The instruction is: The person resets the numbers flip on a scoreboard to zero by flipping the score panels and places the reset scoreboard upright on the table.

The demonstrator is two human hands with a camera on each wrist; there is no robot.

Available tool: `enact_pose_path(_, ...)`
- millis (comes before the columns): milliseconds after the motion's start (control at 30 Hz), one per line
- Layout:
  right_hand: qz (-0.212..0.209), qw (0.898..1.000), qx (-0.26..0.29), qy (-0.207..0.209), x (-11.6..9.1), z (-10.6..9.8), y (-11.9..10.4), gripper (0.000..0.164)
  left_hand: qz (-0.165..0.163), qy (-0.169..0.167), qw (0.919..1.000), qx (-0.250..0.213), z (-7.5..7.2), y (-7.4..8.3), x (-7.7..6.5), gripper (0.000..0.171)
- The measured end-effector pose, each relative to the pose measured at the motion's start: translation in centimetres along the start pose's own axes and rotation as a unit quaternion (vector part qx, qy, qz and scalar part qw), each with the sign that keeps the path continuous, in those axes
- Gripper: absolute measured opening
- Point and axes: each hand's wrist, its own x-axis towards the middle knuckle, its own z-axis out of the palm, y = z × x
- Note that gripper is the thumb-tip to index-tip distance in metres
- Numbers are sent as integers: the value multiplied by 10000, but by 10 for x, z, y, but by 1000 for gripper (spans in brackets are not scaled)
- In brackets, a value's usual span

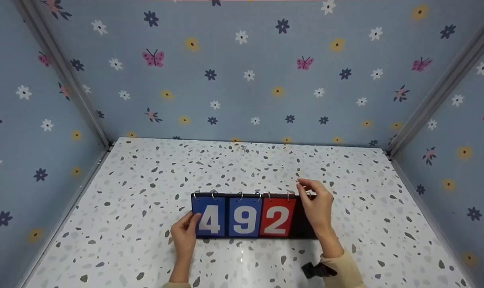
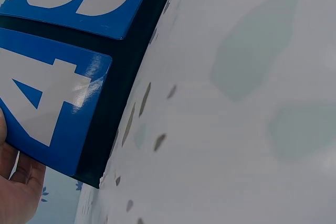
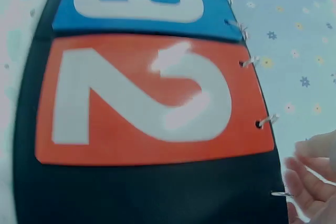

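Note:
A tabletop flip scoreboard (image 1: 244, 237) has number cards hung on metal rings along its top edge. It shows a blue 4 card (image 1: 200, 230), a blue 9 card (image 1: 232, 230) and a red 2 card (image 1: 268, 210); bare black backing (image 3: 157, 195) shows in the rightmost place. My left hand (image 1: 185, 232) grips the left edge, thumb on the front beside the 4 and fingers behind. At the top right end, my right hand (image 1: 320, 204) is bent beside the last ring (image 3: 279, 193), thumb and index tips near each other. Nothing shows between them.
The scoreboard stands on a white speckled table (image 1: 146, 180). Blue flowered panels (image 1: 242, 96) enclose the back and both sides, joined by grey metal posts (image 1: 62, 60). A black strap (image 1: 318, 271) sits at my right sleeve (image 1: 344, 272).

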Motion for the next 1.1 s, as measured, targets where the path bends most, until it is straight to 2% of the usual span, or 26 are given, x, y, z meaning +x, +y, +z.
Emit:
enact_pose_path(200,-171,9970,565,492,-22,-4,-15,18,13,15,10000,67,1,0,0,13)
enact_pose_path(367,-20,9934,1017,524,-39,-4,-31,23,-41,31,10000,6,0,0,0,14)
enact_pose_path(533,294,9921,1156,399,-55,-1,-31,29,-104,10,9999,-4,0,0,-1,13)
enact_pose_path(767,994,9901,953,259,-77,5,-29,37,-60,-3,10000,-44,1,0,0,13)
enact_pose_path(967,1495,9829,1072,113,-90,11,-28,36,-90,-3,9999,-108,0,0,0,14)
enact_pose_path(1100,1786,9756,1276,88,-101,19,-10,33,-78,19,10000,-33,0,0,0,14)
